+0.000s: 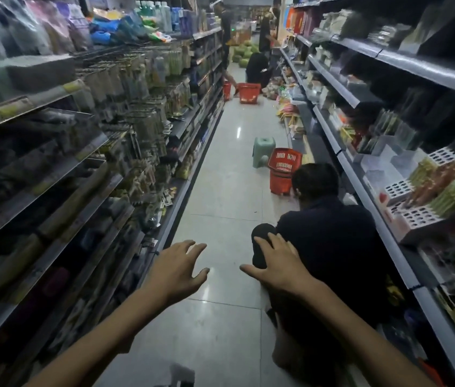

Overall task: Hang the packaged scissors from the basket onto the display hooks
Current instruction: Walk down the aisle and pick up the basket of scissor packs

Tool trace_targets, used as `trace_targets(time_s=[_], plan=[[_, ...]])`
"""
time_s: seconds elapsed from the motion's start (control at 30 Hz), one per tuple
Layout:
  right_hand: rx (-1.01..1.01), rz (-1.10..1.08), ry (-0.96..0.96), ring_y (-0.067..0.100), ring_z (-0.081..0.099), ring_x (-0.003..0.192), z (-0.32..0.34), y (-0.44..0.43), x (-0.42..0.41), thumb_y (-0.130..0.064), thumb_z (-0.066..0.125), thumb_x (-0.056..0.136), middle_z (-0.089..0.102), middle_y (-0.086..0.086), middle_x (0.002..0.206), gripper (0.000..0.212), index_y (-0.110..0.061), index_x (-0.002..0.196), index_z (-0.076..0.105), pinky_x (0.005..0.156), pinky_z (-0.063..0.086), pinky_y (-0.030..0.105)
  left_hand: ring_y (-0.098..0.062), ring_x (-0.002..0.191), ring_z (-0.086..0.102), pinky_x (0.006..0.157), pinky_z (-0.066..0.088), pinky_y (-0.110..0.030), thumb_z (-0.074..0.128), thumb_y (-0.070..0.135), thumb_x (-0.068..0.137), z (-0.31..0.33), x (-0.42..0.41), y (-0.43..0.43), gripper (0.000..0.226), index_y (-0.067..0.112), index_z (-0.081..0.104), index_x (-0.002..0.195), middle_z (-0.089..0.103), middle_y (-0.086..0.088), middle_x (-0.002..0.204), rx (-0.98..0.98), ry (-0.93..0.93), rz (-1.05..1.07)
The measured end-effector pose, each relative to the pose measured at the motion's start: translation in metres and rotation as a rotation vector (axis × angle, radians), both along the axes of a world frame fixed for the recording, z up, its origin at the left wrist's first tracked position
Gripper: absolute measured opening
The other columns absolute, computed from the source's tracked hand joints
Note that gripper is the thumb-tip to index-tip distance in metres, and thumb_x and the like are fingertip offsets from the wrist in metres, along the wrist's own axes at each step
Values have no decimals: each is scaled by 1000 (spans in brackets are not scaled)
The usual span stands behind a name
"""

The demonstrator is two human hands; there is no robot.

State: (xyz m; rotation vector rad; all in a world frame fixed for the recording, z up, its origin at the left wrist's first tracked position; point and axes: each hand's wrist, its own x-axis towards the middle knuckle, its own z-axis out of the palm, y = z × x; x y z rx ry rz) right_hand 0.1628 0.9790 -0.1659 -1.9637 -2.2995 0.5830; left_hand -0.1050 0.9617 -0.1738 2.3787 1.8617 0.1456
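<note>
Over the floor (220, 191), left hand (176, 270), right hand (273, 263) spread; shelf labels (14, 108) blurred.

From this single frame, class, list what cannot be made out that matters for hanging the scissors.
1. Head view: the hanging packages on the left shelving are motion-blurred; scissors or not, cannot tell.
2. Head view: the nearer red basket is far off, side-on; its contents are hidden by its wall.
3. Head view: a pale object is cut off by the bottom edge.
</note>
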Motion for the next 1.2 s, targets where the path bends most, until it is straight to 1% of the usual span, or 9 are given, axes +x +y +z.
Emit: trace_targets(time_s=[0.07, 0.2, 0.37, 0.5, 0.63, 0.77, 0.87, 1.0, 1.2], plan=[[-43, 22, -11, 32, 2, 159, -13, 36, -5, -82, 46, 87, 10, 11, 172, 94, -30, 162, 22, 129, 3, 50, -24, 144, 50, 114, 42, -43, 51, 63, 97, -14, -10, 29, 69, 29, 44, 157, 51, -3, 158, -56, 28, 7], [-119, 84, -45, 31, 0, 160, -45, 110, -20, -85, 44, 84, 9, 11, 173, 96, -32, 162, 24, 129, 2, 51, -25, 146, 47, 115, 43, -43, 20, 75, 81, -44, -32, 96, 91, 31, 43, 157, 48, -4, 160, -111, 34, 3], [-134, 113, -77, 29, 2, 160, -71, 213, -47, -87, 42, 83, 11, 9, 172, 97, -32, 162, 24, 129, 3, 51, -25, 154, 34, 122, 31, -45, 51, 59, 101, -61, -69, 203, 69, 31, 35, 161, 36, -5, 167, -156, 36, -18], [-206, 80, -121, 29, 10, 158, -81, 284, -67, -85, 44, 85, 15, 9, 171, 98, -29, 163, 23, 128, 10, 51, -27, 157, 28, 124, 28, -46, 49, 57, 103, -67, -104, 287, 71, 30, 28, 164, 29, -6, 170, -242, 88, -19], [-236, 43, -109, 28, 16, 157, -84, 351, -77, -79, 49, 89, 19, 9, 169, 93, -27, 162, 24, 127, 16, 46, -29, 153, 33, 120, 37, -47, 50, 58, 102, -81, -131, 363, 72, 28, 28, 163, 34, -8, 167, -299, 142, -35], [-237, 6, -84, 26, 34, 147, -93, 423, -79, -83, 48, 84, 41, 6, 158, 96, -25, 159, 32, 121, 29, 45, -26, 152, 36, 116, 39, -44, 49, 58, 102, -85, -136, 435, 71, 29, 29, 163, 37, -5, 166, -307, 149, -53], [-261, -10, -43, 24, 41, 142, -102, 480, -77, -79, 52, 87, 51, 3, 150, 91, -23, 157, 37, 118, 32, 44, -25, 149, 40, 114, 43, -44, 50, 59, 101, -90, -131, 496, 70, 29, 32, 162, 41, -4, 163, -292, 136, -78], [-276, -31, -19, 24, 42, 142, -111, 567, -71, -76, 53, 90, 47, 3, 155, 88, -24, 159, 36, 118, 32, 42, -25, 147, 43, 112, 46, -44, 49, 63, 100, -92, -119, 596, 72, 30, 32, 162, 42, -2, 162, -286, 169, -125], [-245, -77, -20, 24, 33, 150, -108, 713, -45, -78, 51, 88, 39, 5, 161, 91, -24, 159, 34, 123, 26, 44, -27, 144, 46, 110, 48, -47, 45, 70, 99, -69, -89, 766, 75, 31, 31, 162, 44, -3, 160, -297, 225, -154]])
